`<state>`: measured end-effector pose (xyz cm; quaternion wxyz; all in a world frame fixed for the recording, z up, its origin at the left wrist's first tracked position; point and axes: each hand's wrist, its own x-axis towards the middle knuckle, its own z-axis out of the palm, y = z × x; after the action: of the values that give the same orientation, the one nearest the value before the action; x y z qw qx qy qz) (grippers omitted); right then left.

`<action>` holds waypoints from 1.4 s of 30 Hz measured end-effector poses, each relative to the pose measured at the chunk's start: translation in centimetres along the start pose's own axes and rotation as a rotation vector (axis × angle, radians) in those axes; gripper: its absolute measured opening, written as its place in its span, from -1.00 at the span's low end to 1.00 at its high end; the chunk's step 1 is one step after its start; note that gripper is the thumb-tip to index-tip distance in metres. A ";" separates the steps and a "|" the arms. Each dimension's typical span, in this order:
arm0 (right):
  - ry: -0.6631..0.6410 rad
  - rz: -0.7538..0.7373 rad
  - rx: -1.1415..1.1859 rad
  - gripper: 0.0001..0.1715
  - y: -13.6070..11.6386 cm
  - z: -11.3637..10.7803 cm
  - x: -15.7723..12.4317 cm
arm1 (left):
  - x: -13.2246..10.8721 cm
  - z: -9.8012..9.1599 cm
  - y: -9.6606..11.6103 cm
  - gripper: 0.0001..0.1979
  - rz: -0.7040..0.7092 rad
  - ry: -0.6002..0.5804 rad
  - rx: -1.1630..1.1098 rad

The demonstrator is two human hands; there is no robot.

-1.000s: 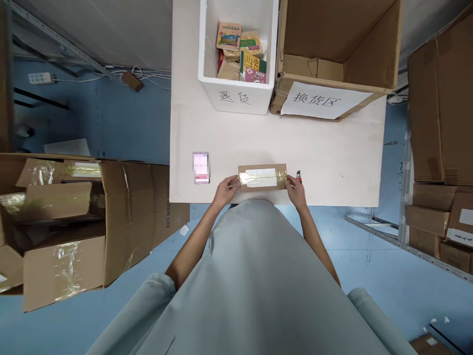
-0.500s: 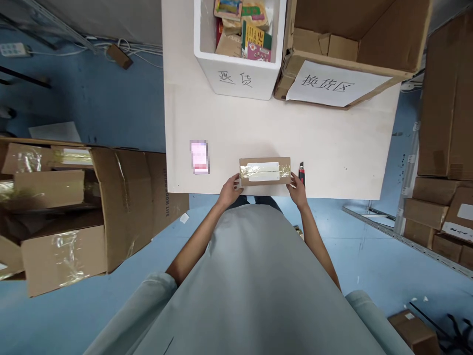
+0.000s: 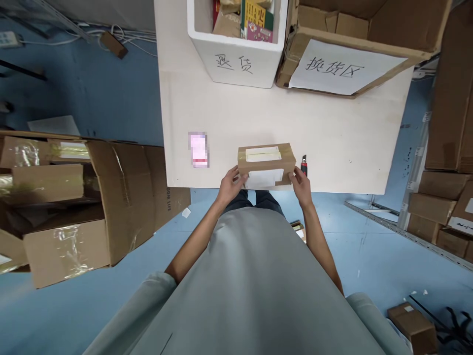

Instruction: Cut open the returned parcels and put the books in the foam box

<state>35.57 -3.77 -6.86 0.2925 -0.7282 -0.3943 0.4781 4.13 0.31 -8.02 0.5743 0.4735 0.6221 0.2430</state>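
Observation:
A small brown cardboard box is tilted at the front edge of the white table, two of its faces showing. White labels and shiny tape cover parts of those faces. My left hand grips its left end, thumb on the near face. On the right end, my right hand holds it the same way. Just beyond my right fingers lies a red and black utility knife. A blurred pink-and-white rectangular item rests on the table to the left.
At the back stand a white foam box with books inside and a large open carton with a paper sign. A big carton of boxes is on the left. Shelved boxes line the right side, beside a metal rail.
The small box has been tipped, so a second labelled face now shows towards me. Both hands stay on its ends. The view has shifted slightly, and the back boxes sit higher in it.

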 end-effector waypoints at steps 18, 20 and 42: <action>0.080 0.157 0.003 -0.26 4.1 2.4 -0.2 | 1.1 -0.9 -0.2 -0.46 -0.252 0.079 0.003; 0.096 0.159 0.014 -0.29 4.8 2.2 -0.4 | 0.5 -0.3 0.7 -0.44 -0.236 0.069 0.001; 0.137 0.197 -0.100 -0.27 2.0 1.2 -0.1 | 0.8 2.5 2.9 -0.47 -0.072 0.062 0.102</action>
<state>34.98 -4.80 -8.87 0.2335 -0.8081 -0.3235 0.4333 7.44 1.67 -6.50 0.5382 0.4715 0.6679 0.2047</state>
